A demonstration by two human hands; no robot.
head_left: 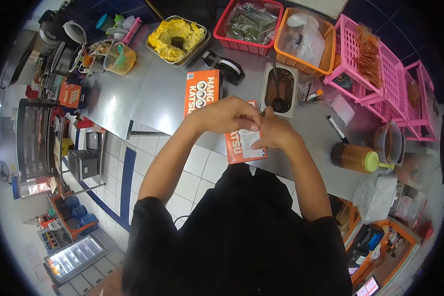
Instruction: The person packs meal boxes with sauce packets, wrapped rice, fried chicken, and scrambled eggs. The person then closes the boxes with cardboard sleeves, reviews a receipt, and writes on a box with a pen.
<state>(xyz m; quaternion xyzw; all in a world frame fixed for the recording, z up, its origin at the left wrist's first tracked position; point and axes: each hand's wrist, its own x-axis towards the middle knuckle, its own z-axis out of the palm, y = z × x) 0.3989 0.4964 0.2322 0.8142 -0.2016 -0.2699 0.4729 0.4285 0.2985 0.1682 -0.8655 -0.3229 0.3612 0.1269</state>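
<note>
An orange food box [235, 157] with white lettering lies at the table's near edge, a printed receipt [250, 146] flat on its top. My left hand [230, 114] is over the far part of this box, its thumb and fingers pinched at the receipt's upper end; the fingertips partly hide what they grip. Along the box's right side is my right hand [279, 132], its thumb on the receipt and its index finger by the far corner. Its other fingers are hidden, seemingly around the box's side. A second orange box [196, 89] stands just beyond my left wrist.
Behind my hands are a metal pan of brown sauce [294, 81] with a ladle, a black tape dispenser [224, 66] and a tray of yellow food [155, 42]. A marker [337, 128] and a sauce bottle [352, 157] lie to the right, near pink racks [392, 89].
</note>
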